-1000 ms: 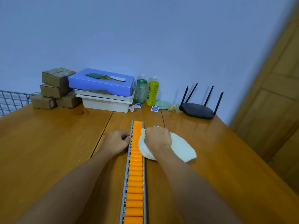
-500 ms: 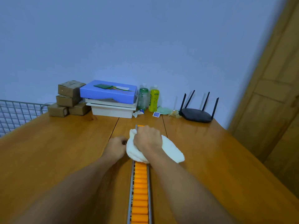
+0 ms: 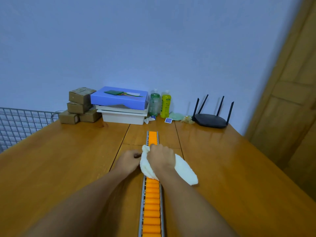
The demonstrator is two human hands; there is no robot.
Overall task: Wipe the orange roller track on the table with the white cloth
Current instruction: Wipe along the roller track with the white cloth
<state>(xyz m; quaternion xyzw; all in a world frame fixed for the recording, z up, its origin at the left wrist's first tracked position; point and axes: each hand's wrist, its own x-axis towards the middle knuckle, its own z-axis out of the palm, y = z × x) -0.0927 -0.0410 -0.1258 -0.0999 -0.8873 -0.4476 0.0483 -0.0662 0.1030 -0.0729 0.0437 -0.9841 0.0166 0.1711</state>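
Home room: router (image 3: 211,119), bottles (image 3: 159,104), wooden table (image 3: 68,159).

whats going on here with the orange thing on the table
A person is wiping an orange roller track on a wooden table. The right hand grips a bunched white cloth and presses it on the rollers near the track's far end. The left hand sits against the track's left side, beside the cloth; whether it grips the rail is hidden.

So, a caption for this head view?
The right hand grips a bunched white cloth on the orange roller track; left hand rests beside it.
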